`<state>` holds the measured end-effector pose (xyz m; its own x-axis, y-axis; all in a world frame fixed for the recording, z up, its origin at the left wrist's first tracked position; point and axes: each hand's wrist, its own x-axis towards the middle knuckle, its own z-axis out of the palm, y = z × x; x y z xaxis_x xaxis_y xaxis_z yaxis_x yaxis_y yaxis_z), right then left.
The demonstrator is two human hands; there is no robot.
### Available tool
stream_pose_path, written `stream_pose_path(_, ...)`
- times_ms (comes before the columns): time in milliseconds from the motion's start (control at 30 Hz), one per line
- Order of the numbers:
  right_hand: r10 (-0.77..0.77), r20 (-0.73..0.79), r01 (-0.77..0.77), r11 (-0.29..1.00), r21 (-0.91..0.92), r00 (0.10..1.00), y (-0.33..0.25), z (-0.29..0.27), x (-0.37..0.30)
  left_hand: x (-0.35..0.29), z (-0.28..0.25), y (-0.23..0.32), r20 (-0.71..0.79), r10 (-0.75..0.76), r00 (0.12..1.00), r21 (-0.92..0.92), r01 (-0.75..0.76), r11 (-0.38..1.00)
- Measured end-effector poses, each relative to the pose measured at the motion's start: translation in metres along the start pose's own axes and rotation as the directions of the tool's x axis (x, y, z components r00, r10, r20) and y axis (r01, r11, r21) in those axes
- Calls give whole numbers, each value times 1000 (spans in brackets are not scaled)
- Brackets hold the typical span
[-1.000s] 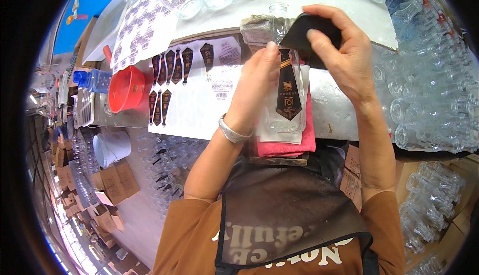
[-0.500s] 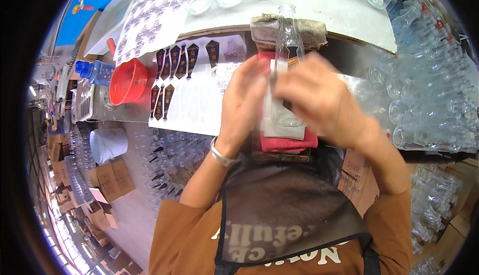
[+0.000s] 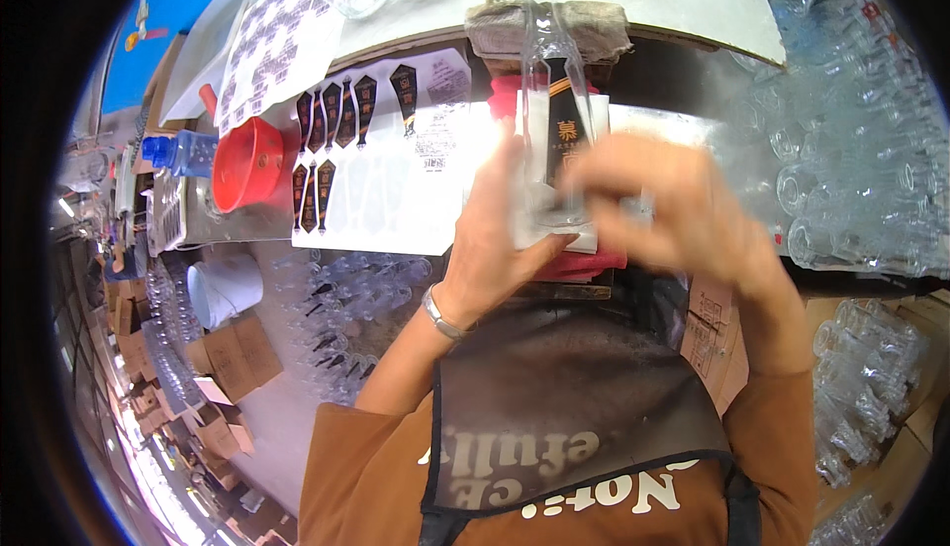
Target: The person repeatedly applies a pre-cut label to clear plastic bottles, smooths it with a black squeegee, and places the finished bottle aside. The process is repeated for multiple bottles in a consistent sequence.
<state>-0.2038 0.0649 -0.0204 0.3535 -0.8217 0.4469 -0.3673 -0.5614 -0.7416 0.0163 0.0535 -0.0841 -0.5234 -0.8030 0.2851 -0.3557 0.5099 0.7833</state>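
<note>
The clear glass bottle (image 3: 540, 81) lies between the hands. The left hand (image 3: 495, 234), thumb spread, cradles its near end; the right hand (image 3: 673, 195) blurs over the black necktie-shaped label (image 3: 566, 110), hold unclear. Likely stiff, slick, fragile: grasp its sides.

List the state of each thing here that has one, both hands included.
Clear glass bottle: lying down, uncapped
Black label: on the bottle
Label sheet: partly used
Grey rag: folded
Pink cloth: folded
Blue-capped bottle: closed
Left hand: beside bottle, thumb extended
Right hand: blurred near bottle, grip unclear
</note>
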Motion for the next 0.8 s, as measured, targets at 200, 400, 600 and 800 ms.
stream_pose_path(200,-26,-234,30,999,17,972,48,-4,-5,7,4,5,-1,0,1000,-21,0,1000)
stream_pose_path(400,162,-43,-155,980,125,986,8,-8,-31,3,1,2,26,-7,1000,35,6,999)
stream_pose_path(600,-123,-364,6,952,-307,923,44,-16,28,7,6,6,33,-6,999,50,5,999)
stream_pose_path(800,306,-64,-281,924,260,950,-24,-4,-42,6,15,4,-133,94,987,90,-82,993)
